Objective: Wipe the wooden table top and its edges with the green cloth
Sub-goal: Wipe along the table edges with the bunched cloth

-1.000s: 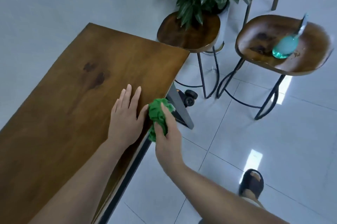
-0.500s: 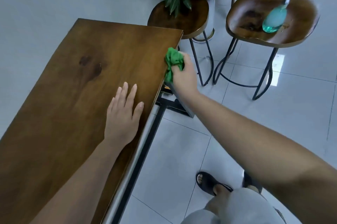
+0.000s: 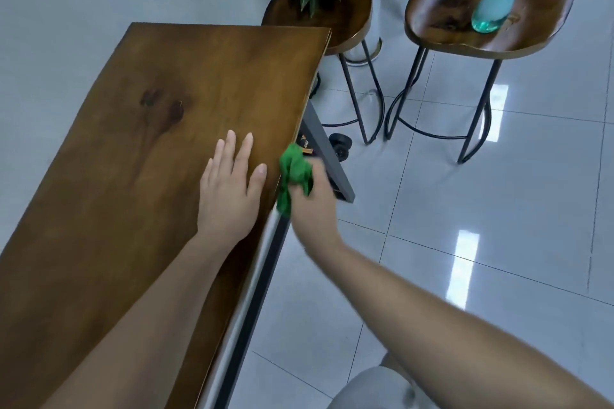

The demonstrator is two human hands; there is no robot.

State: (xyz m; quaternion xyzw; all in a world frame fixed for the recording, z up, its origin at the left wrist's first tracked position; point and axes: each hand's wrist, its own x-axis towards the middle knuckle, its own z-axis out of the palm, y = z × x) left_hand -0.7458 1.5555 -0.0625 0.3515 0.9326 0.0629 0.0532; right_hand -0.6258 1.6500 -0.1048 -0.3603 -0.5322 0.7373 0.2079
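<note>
Both hands busy: my right grip (image 3: 312,199) clenched on green cloth (image 3: 294,176) against table (image 3: 149,176) rt edge; left hand (image 3: 229,195) released, flat on top.

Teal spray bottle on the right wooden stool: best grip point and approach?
Grip the teal spray bottle around its wide belly, coming from above. It lies on its side in the dished seat of the wooden stool, its thin nozzle end pointing away, and the seat's raised rim hinders side approaches.

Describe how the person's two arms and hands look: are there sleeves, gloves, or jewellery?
Both forearms are bare up to the frame edge, with no sleeves in view. The left hand and the right hand wear no gloves, and no rings, watch or bracelet show on them. The right hand is slightly blurred.
</note>
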